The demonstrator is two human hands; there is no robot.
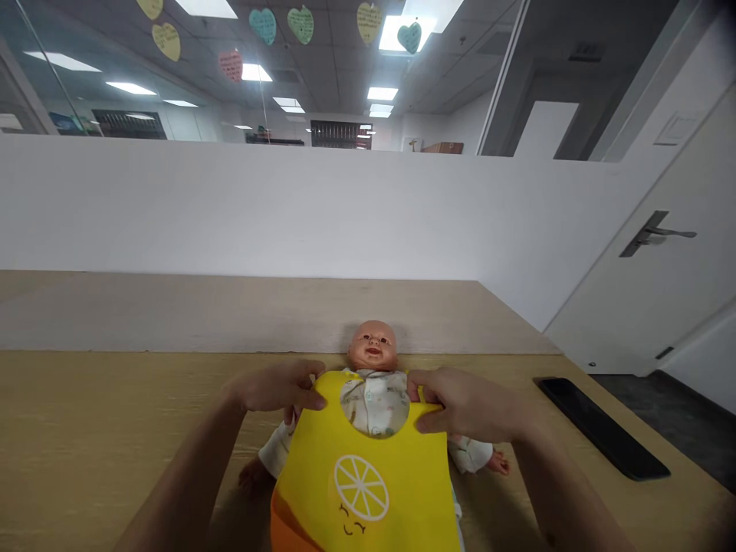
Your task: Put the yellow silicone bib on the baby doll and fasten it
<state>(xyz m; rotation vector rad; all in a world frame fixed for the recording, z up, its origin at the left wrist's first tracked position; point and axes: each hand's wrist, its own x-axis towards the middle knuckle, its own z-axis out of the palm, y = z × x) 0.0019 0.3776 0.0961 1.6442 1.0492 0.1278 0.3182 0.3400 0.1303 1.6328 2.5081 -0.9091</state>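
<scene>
A baby doll [373,346] in a white patterned outfit lies face up on the wooden table. Over its body is a yellow bib [310,468] with a white citrus slice print, a sleepy face and an orange part at the lower left. My left hand [287,387] pinches the bib's upper left corner. At the upper right corner, my right hand [448,402] grips the bib between thumb and fingers. The doll's chest shows through the round neck opening. Both doll arms stick out from under the bib, one on each side.
A black phone-like object [601,427] lies on the table [115,429] at the right. Behind stands a white wall [258,211] with glass above it, bearing heart-shaped notes. A door with a handle [655,232] is at the right.
</scene>
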